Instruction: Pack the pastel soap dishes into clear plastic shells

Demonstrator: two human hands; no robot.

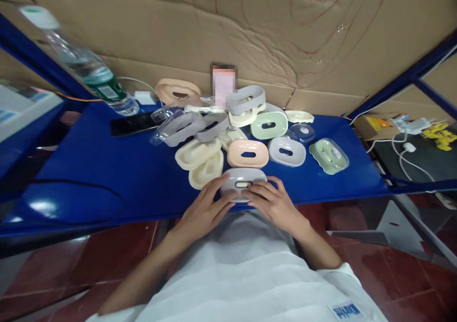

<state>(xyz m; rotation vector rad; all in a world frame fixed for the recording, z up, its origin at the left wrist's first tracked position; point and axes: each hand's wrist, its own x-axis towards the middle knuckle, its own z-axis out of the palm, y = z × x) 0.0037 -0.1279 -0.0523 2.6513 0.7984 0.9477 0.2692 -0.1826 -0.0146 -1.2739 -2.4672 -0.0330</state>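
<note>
A grey oval plastic soap dish with a slot in its middle sits at the front edge of the blue table. My left hand grips its left side and my right hand grips its right side, fingers curled over the top. Just behind it lies a heap of similar oval dishes: a pink one, a pale grey one, a green one, cream ones and a green one under a clear lid.
A plastic water bottle lies tilted at the back left near a black phone. Clear lids rest by the heap. Cardboard walls the back. Chargers, cables and yellow parts sit on a shelf at right.
</note>
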